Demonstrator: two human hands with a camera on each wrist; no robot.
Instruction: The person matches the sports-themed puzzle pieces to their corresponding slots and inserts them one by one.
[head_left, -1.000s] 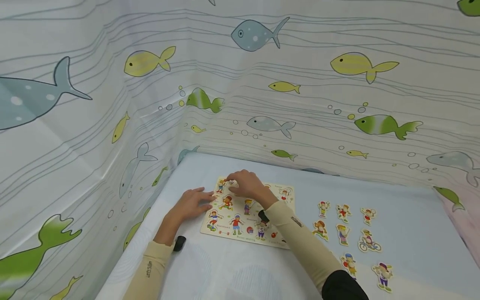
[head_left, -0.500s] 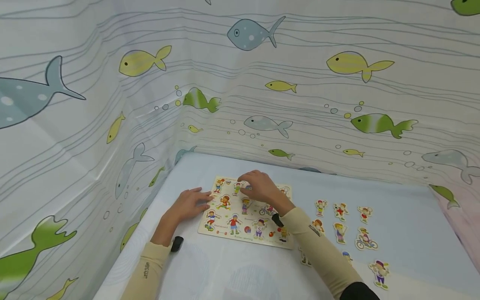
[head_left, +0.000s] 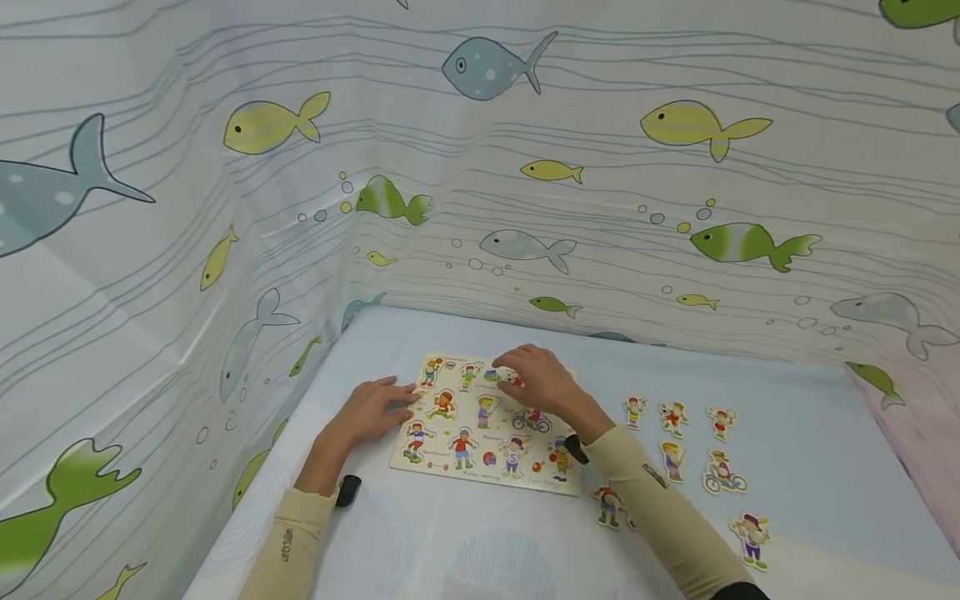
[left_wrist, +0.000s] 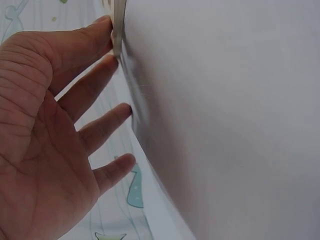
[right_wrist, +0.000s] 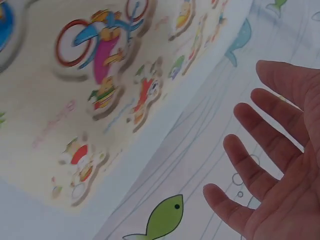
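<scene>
A wooden puzzle board (head_left: 463,408), with sport figures pictured in cut-out shapes, lies on the table. My left hand (head_left: 371,410) rests at its left edge, fingers fairly straight; thumb and index fingertips touch the board's edge (left_wrist: 119,25) in the left wrist view. Over the upper right part of the board hovers my right hand (head_left: 542,382), hiding some of the top row. Nothing shows between its loosely bent, spread fingers (right_wrist: 250,167) in the right wrist view. The bicycle-rider picture (right_wrist: 107,45) shows there beside the hand.
Loose figure pieces are spread to the right of the board, among them a cyclist piece (head_left: 723,473), a tennis player piece (head_left: 721,422) and a batter piece (head_left: 752,540). A red-shirted piece (head_left: 608,506) lies by my right forearm, which covers others. A fish-patterned curtain (head_left: 420,275) surrounds the table.
My right hand has slid rightward along the top row of the board, uncovering the upper left figures. The left hand stays at the edge. The head view has shifted slightly.
</scene>
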